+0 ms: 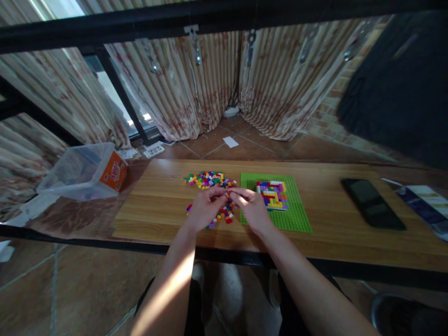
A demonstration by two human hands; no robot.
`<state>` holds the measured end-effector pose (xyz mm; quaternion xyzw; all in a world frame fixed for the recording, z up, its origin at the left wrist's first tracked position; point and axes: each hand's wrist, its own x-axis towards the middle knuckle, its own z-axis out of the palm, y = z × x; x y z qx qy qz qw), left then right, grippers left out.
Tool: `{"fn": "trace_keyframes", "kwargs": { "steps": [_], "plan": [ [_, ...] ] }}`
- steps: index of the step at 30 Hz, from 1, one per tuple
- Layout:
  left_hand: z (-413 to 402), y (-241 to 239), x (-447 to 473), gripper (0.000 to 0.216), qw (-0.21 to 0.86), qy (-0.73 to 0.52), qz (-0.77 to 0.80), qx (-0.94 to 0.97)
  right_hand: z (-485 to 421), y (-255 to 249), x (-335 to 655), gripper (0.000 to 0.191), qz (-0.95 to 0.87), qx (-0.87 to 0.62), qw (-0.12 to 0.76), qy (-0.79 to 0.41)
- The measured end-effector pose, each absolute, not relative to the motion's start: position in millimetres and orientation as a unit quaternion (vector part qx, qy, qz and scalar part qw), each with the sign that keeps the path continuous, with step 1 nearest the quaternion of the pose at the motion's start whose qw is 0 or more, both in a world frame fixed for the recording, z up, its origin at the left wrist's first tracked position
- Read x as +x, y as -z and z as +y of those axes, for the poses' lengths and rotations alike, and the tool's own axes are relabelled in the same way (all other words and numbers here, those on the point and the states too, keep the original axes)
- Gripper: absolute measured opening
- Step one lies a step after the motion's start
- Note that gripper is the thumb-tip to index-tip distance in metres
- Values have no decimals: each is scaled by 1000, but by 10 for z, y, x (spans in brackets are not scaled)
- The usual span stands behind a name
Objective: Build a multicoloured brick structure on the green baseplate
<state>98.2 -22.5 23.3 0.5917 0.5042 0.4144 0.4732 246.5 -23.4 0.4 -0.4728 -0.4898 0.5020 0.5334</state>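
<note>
I see the left hand (pixel 207 206) and the right hand (pixel 256 211) meet over the loose bricks (pixel 209 178); their fingers (pixel 242 192) are drawn close, but whether they grip something I cannot tell. The brick build (pixel 273 197) lies rightward, nearer the right hand.

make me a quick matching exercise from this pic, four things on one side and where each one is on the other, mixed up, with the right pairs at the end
Things
1. baseplate
2. loose bricks
3. black device
4. plastic bin

Places
A. beyond the left end of the tabletop
B. flat on the wood, to the right of the green sheet
C. beneath the block of joined bricks
D. spread over the wood, to the left of the green sheet

Right pairs: 1-C, 2-D, 3-B, 4-A
</note>
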Motion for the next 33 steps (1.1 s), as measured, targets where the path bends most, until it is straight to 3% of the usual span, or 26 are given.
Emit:
{"fn": "trace_keyframes", "kwargs": {
  "steps": [8,16,25,33],
  "plan": [
    [-210,-143,1224,18,521,-482,484,512,-252,15,2504,24,-482,-441,568,-501],
    [-215,-167,1243,19,531,-445,503,517,-334,-88,2615,16,-606,-471,554,-321],
    [-246,-261,1349,30,594,-444,485,464,-357,-224,2752,12,-652,-487,529,-238],
    [-258,-259,1338,31,573,-397,534,478,-176,-250,3416,16,-602,-607,506,-110]
  ]
}}
